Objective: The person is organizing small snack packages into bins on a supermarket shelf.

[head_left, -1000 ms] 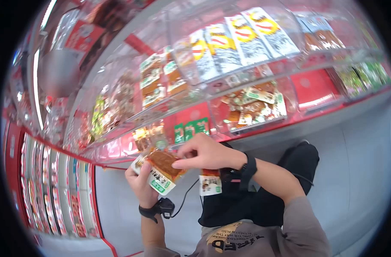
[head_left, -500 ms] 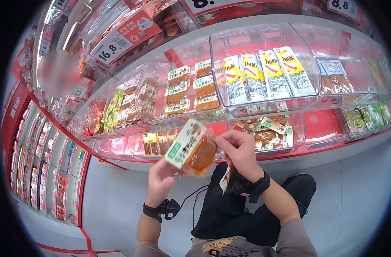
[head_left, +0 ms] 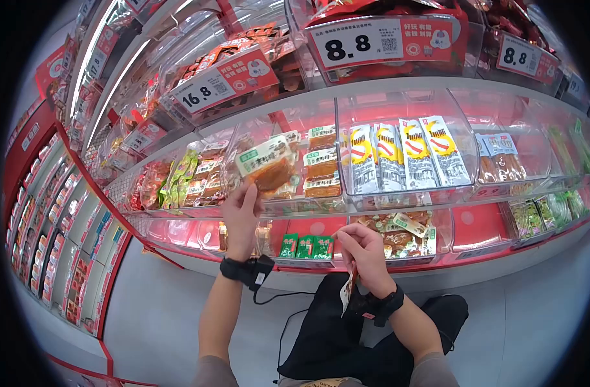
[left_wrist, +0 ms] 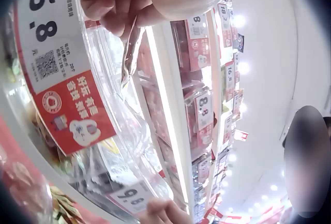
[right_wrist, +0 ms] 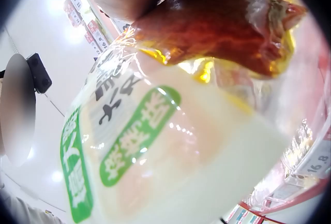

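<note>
In the head view my left hand (head_left: 243,216) pinches a clear snack packet (head_left: 269,168) by its lower edge, brown food inside under a white and green label. It is raised in front of the upper clear bin, overlapping similar packets (head_left: 322,161) there. The left wrist view shows this packet edge-on (left_wrist: 130,58) below the fingers. Lower and to the right, my right hand (head_left: 366,255) grips a second packet (head_left: 348,291) that hangs down over the lap. Close up in the right wrist view, its white label (right_wrist: 207,146) and reddish-brown food (right_wrist: 207,30) show.
Yellow and white packets (head_left: 408,155) stand in the neighbouring bin. Below are green packets (head_left: 306,246) and a heap of brown snack packets (head_left: 401,233). Price cards (head_left: 382,44) front the shelf above. A black cord (head_left: 282,298) hangs from the left wrist camera.
My left hand has lifted its packet away from the right hand, up and forward to the upper bin. The right hand, which was touching that packet, now stays low with the second one.
</note>
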The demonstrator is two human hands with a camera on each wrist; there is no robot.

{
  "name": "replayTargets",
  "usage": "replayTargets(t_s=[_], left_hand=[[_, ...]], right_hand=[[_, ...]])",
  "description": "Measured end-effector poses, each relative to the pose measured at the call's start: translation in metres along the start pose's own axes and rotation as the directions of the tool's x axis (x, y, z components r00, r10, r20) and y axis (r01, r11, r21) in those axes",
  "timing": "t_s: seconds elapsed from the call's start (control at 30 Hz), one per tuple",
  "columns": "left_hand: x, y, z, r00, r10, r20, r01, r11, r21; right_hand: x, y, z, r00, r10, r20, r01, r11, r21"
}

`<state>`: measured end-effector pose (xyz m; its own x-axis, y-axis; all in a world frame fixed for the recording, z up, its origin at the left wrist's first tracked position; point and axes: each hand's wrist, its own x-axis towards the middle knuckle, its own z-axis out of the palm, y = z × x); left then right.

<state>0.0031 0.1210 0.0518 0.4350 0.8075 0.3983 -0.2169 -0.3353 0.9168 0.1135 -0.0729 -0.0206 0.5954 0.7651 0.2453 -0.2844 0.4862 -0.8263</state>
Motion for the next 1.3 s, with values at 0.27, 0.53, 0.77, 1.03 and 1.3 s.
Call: replayTargets(t_s=[0.27,0.53,0.77,1.03,1.3], left_hand=[[0.074,-0.027,0.038,0.925,0.015,0.378,-0.163,0.918,0.361],[0.080,-0.030,0.038,0.727,-0.421,0.542,0.091,0.842,0.532],[0.068,-0.030,0.051,0.895,-0.179,0.410,-0.266,0.523,0.810],[-0.005,-0.004,0.036,0.799,0.364,0.478,-0.512,0.829,0.224],[-0.119,-0.016,0.037,0.634,0.146,0.759,-0.503,0.824,0.262]], right_hand=[[-0.007,-0.003,-0.008,0.999,0.041,0.004,-0.041,0.999,-0.019],[-0.010,-0.001,-0.011,0.999,0.048,-0.020,-0.049,0.998,-0.025],[-0.007,0.005,-0.009,0.998,0.051,-0.028,-0.053,0.997,-0.057],[-0.006,0.003,-0.010,0.900,-0.192,-0.391,0.215,0.976,0.015],[-0.008,-0.001,-0.007,0.932,-0.166,-0.323,0.219,0.966,0.137]])
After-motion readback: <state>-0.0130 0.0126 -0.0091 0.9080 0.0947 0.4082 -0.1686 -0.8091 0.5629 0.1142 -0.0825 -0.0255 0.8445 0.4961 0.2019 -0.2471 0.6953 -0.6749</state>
